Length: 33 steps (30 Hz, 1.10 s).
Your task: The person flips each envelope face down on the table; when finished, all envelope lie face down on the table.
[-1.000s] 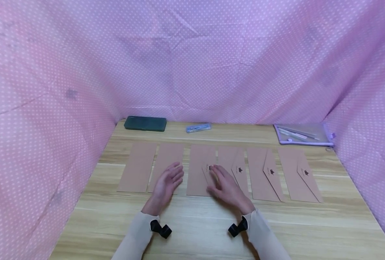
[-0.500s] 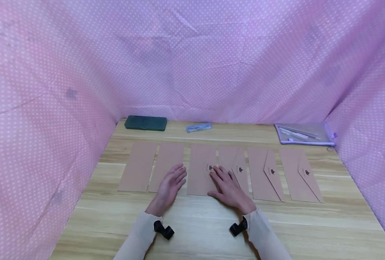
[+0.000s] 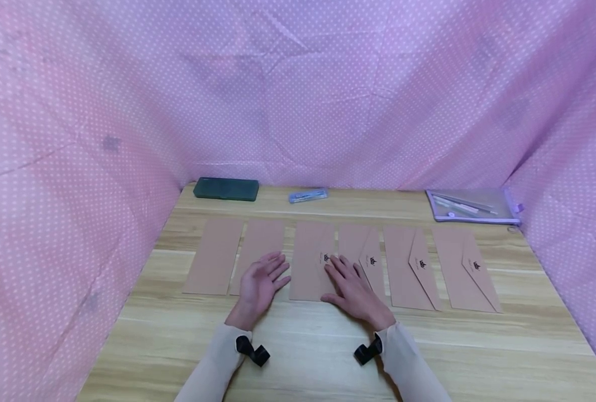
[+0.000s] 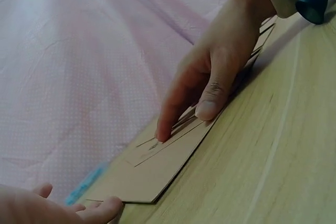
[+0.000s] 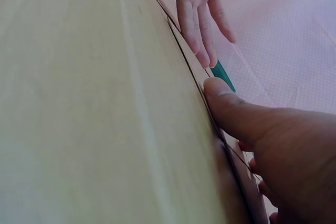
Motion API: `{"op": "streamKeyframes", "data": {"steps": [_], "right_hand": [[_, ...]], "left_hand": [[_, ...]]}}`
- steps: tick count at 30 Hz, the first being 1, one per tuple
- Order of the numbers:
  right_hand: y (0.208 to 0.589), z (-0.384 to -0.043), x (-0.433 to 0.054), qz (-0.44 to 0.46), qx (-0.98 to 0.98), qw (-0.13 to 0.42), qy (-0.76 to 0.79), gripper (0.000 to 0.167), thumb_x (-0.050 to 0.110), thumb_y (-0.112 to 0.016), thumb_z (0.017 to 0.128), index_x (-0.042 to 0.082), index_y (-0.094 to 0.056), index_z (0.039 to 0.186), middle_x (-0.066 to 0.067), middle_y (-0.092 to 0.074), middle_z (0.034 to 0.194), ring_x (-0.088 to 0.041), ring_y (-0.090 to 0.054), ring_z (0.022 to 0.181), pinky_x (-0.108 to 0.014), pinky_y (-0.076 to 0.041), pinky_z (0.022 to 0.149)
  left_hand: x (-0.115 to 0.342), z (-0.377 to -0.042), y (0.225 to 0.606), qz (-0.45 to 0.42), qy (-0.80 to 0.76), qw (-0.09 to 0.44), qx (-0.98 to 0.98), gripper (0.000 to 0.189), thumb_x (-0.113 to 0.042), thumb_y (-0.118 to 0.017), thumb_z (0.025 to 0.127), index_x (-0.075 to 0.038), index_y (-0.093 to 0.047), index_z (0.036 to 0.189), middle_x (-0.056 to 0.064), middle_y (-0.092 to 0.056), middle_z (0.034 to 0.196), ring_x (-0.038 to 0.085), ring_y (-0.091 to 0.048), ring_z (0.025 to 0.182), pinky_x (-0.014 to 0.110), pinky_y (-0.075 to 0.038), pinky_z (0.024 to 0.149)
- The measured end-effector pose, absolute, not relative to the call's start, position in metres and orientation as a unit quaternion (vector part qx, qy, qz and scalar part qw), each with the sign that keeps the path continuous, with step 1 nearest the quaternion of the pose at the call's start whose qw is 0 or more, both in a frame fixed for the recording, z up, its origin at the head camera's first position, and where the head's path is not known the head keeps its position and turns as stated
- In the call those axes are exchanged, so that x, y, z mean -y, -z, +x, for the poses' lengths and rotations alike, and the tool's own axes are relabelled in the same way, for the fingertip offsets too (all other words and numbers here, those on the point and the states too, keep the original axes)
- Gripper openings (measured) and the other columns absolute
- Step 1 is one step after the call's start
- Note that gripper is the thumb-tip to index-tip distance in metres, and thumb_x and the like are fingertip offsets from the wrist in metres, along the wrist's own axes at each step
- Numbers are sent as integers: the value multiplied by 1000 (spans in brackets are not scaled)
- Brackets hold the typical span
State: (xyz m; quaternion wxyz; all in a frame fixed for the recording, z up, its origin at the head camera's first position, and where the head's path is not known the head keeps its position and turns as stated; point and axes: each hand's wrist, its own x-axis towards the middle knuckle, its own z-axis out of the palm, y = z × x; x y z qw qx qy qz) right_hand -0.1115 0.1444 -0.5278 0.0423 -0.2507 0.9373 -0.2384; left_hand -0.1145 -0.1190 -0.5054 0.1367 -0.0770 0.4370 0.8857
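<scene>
Several brown envelopes lie in a row across the table. My right hand [image 3: 354, 290] rests with spread fingers on the flap side of the third envelope [image 3: 305, 262] from the left, partly covering the fourth envelope [image 3: 350, 237]. In the left wrist view, the fingertips and thumb of the right hand [image 4: 226, 51] touch the paper. My left hand [image 3: 258, 285] is palm up with straight fingers, in front of the second envelope [image 3: 262, 240] and beside the third. Nothing lies in its palm. The first envelope [image 3: 212, 257] shows a plain face; the fifth envelope [image 3: 398, 273] has a crown-printed flap.
At the back stand a dark green case [image 3: 226, 189], a small blue case [image 3: 308, 196] and a clear pouch [image 3: 499, 204] with purple edging and pens inside. The sixth envelope [image 3: 451, 273] lies at the right. Pink dotted cloth [image 3: 298, 111] encloses the wooden table [image 3: 308, 357].
My right hand's fingers have settled flatter on the third envelope's flap. My left hand has shifted slightly right and its palm has turned further up, fingers more spread.
</scene>
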Motion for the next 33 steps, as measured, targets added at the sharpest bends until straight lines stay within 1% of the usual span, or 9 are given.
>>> {"op": "streamKeyframes", "data": {"steps": [3, 6, 12, 18, 22, 25, 30, 31, 33], "right_hand": [[528, -112, -145, -250, -937, 49, 239, 75, 49, -63, 94, 7, -40, 152, -17, -29, 165, -40, -22, 154, -65, -18, 122], [528, -112, -146, -246, -936, 56, 244, 75, 48, -62, 95, 8, -39, 153, -17, -27, 165, -39, -20, 155, -64, -16, 123], [527, -112, -144, -239, -938, 57, 244, 74, 48, -62, 95, 9, -39, 154, -15, -27, 166, -38, -21, 155, -63, -16, 123], [523, -111, -137, -238, -935, 53, 258, 73, 44, -64, 95, 1, -42, 150, -19, -25, 166, -39, -21, 154, -61, -20, 123], [520, -110, -130, -238, -928, 56, 283, 73, 40, -65, 95, -1, -40, 150, -20, -26, 165, -38, -25, 153, -57, -23, 124], [518, -109, -127, -234, -924, 57, 298, 73, 39, -65, 95, 2, -39, 152, -19, -28, 164, -38, -29, 151, -55, -27, 122], [517, -110, -123, -226, -912, 79, 334, 74, 40, -63, 97, 7, -34, 155, -16, -23, 167, -36, -28, 152, -52, -28, 123], [518, -110, -122, -224, -909, 85, 341, 75, 41, -62, 97, 8, -31, 156, -16, -21, 167, -35, -26, 153, -52, -27, 123], [518, -112, -120, -222, -902, 93, 358, 77, 42, -61, 98, 9, -26, 159, -14, -18, 168, -32, -22, 155, -50, -24, 125]], "left_hand": [[122, -115, 505, -82, -899, 146, -404, 40, -20, -23, 103, -9, -55, 124, 15, -54, 136, 42, -37, 141, 58, -41, 108], [122, -115, 504, -85, -910, 160, -373, 40, -21, -22, 104, -8, -53, 125, 23, -45, 147, 46, -29, 146, 60, -39, 109], [119, -116, 505, -69, -910, 183, -366, 42, -23, -20, 105, -6, -46, 134, 35, -19, 161, 48, -20, 150, 46, -41, 109], [115, -117, 503, -51, -900, 187, -392, 46, -22, -19, 105, -1, -31, 144, 37, -17, 160, 46, -20, 151, 38, -39, 108], [116, -118, 498, -49, -898, 179, -399, 52, -22, -19, 103, 2, -20, 149, 37, -19, 160, 45, -21, 151, 38, -39, 108], [116, -118, 494, -39, -896, 179, -404, 54, -21, -17, 103, 3, -14, 151, 37, -18, 161, 45, -19, 152, 41, -34, 114], [116, -118, 487, -25, -900, 175, -399, 53, -19, -15, 102, 3, -14, 150, 38, -15, 161, 45, -16, 153, 52, -12, 126], [116, -118, 486, -24, -900, 175, -399, 52, -19, -16, 102, 2, -15, 150, 37, -15, 161, 45, -16, 153, 52, -11, 126], [115, -118, 483, -24, -899, 173, -401, 51, -20, -16, 103, 1, -18, 149, 37, -17, 161, 44, -18, 152, 49, -19, 124]]}}
